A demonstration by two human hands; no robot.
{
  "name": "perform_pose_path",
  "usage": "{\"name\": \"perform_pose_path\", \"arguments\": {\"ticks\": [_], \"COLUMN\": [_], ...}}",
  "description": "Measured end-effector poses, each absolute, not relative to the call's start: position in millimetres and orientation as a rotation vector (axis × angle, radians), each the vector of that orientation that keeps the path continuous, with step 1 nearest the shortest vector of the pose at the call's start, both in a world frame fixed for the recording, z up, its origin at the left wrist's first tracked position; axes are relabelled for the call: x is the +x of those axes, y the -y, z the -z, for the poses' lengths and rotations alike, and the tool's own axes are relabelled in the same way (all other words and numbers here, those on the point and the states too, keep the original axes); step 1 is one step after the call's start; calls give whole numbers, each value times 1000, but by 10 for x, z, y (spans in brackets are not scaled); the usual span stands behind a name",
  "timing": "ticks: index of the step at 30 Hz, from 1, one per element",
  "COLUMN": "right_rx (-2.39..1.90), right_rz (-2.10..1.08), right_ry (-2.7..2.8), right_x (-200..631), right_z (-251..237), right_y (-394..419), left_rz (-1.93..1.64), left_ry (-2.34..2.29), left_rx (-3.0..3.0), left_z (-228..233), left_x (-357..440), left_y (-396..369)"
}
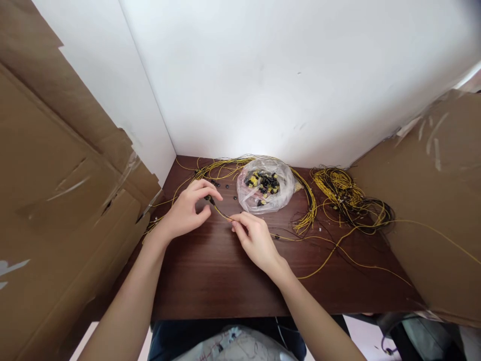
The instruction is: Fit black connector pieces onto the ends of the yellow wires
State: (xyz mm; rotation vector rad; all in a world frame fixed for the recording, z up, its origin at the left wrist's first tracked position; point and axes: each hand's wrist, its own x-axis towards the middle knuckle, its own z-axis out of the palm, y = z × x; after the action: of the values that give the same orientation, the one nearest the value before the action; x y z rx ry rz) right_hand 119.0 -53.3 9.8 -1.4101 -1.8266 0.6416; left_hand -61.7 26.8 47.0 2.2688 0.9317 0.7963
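1. The left hand (186, 210) pinches a small black connector (208, 198) between thumb and fingertips, just above the dark wooden table (210, 281). The right hand (255, 238) is closed in a pinch on the yellow wire (221, 214) that runs into that connector; the wire spans the short gap between the two hands.

2. The grip on both ends is only fingertip-deep, so the connector could, I judge, slip free if the wire is tugged sideways. It is small and dark against a dark top, so it would be hard to find again.

3. The held wire trails right toward a loose yellow bundle (306, 213) and long strands crossing the table. Pulling on it could snag those strands and drag them into a knot.

4. Small black parts (227, 186) lie scattered just beyond the left hand; a sweep of the wrist could knock them off the edge.

5. A clear plastic bag (265, 193) sits near the back wall, just behind the right hand, holding black and yellow connectors. Its mouth cannot be made out, so whether it might spill is unclear.

6. A tangled black-and-yellow coil (349, 200) lies further right, beside cardboard (432, 200).
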Motion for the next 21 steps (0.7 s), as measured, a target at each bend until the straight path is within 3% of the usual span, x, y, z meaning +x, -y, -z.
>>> {"name": "perform_pose_path", "arguments": {"ticks": [10,21], "right_rx": [-1287,-1322], "right_rz": [-538,-494], "right_ry": [1734,1732], "right_x": [1251,1601], "right_z": [-57,-209], "right_y": [534,456], "left_rz": [-453,-813], "left_ry": [-781,-1034], "left_rx": [2255,2269], "left_z": [-402,-429], "left_x": [-508,-562], "left_y": [-222,-281]}}
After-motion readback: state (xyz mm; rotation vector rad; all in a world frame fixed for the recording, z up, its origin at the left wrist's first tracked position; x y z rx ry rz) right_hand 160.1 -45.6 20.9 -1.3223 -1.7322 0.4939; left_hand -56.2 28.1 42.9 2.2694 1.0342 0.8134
